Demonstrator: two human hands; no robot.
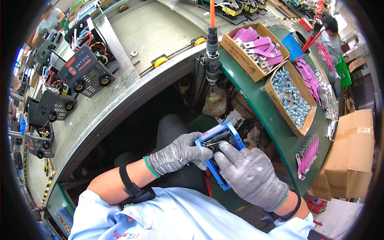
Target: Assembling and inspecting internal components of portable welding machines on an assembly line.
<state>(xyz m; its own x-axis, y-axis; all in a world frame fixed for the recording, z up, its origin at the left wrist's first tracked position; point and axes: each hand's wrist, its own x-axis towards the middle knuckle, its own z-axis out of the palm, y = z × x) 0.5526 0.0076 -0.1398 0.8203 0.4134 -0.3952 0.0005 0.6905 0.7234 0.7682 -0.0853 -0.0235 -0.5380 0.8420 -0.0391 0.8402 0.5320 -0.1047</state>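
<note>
A small blue open box with black parts inside is held over my lap, tilted toward me. My left hand, in a grey knit glove, grips its left side, with the thumb across the near edge. From the right, my gloved right hand reaches over the box. Its fingers bend down among the black parts, and their tips are partly hidden, so what they pinch cannot be made out. Above the box hangs a power screwdriver, point down, touched by neither hand.
On the green bench to the right stand a cardboard box of purple-sleeved metal strips and a carton of shiny metal fittings. More purple strips lie in a row. Black-fronted machine units line the conveyor at left. Other people work farther off.
</note>
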